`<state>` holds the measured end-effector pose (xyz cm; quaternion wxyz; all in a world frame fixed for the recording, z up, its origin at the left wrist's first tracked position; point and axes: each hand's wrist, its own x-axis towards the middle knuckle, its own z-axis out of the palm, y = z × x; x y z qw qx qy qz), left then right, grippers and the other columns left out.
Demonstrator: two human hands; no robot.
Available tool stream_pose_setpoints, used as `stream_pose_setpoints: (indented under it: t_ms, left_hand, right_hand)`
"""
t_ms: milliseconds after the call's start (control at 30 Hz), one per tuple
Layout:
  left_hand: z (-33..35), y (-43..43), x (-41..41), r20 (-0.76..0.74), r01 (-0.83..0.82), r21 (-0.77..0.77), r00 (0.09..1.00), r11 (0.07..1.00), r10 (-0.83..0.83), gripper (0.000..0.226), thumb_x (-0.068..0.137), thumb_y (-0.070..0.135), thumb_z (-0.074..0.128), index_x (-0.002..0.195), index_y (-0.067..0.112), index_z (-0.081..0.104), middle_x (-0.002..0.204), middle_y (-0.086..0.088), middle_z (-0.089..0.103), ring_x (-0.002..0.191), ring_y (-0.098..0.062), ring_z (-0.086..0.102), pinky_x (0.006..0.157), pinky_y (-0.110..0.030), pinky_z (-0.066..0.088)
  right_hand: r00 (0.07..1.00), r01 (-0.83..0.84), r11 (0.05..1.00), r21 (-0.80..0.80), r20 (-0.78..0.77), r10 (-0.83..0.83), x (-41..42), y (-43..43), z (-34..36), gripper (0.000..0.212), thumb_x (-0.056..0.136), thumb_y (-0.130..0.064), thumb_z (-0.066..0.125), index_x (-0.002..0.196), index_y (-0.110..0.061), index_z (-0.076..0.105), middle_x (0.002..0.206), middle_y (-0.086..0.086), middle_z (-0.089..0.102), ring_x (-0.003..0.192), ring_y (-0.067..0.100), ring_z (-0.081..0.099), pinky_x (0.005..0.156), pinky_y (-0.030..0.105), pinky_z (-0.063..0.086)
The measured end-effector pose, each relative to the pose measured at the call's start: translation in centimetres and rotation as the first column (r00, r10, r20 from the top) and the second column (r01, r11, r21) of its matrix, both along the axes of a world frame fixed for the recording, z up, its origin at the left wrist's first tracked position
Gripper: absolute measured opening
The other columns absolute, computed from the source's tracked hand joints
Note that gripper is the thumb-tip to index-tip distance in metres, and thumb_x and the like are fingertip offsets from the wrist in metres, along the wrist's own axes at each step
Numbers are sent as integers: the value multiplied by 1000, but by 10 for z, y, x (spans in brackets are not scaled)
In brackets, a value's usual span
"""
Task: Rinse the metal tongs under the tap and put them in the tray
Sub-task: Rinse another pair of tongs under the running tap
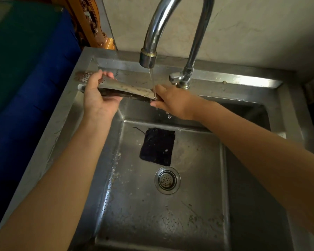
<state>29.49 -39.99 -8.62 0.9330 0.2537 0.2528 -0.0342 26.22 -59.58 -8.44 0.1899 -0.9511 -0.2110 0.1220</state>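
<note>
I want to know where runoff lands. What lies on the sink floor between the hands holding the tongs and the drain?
In the head view, a dark cloth lies flat on the sink floor there, just short of the drain; otherwise bare wet steel.

Just one view here, a wide-angle head cam; it looks forward and steeply down into the steel sink [290, 113] from close up; the tap [153, 33] arches right above frame centre.

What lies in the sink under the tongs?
A dark cloth lies flat on the sink floor, beside the drain. Whatever is beneath the cloth is covered.
</note>
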Motion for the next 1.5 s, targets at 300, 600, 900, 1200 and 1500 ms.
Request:
stream_pose_setpoints:
  t_ms: [300,600,900,1200,1500]
  left_hand:
    - [-16,-15,-9,106,103,25,989,994,-105,44,75,32,75,111,12,58,115,-19,62,90,-35,69,82,-56,53]
    - [-20,-50,-13,70,202,167,974,965,-216,35,82,31,68,109,10,60,89,-3,72,80,-13,72,69,-28,57]
    - [-10,-82,-12,65,368,219,918,903,-390,11,89,20,49,81,17,56,52,7,52,43,-6,46,46,-18,42]
    - [-15,-91,-18,115,497,418,802,761,-587,37,93,48,44,77,17,56,43,10,39,34,-4,31,35,-18,27]
    - [-5,-86,-20,239,482,370,777,794,-583,12,91,22,53,94,15,62,74,0,68,54,-10,57,52,-26,49]
  right_hand:
    - [981,173,982,72,77,-178,-12,-7,-7,44,94,-44,41,115,-6,49,87,7,58,78,24,56,69,37,46]
    - [964,248,964,-99,127,-235,-31,9,-22,43,94,-48,38,110,-8,40,99,11,59,79,29,61,59,36,42]
    - [879,428,818,385,-387,-278,-36,8,-26,29,80,-18,65,100,-5,47,81,10,56,66,23,58,60,36,50]
    - [701,598,467,652,-708,91,-55,-2,-35,14,86,-10,63,86,-11,49,68,8,62,55,18,64,55,27,56]
    - [764,587,492,643,-641,-74,-79,1,-48,19,89,-9,56,79,-15,41,56,6,51,39,12,51,39,23,44]
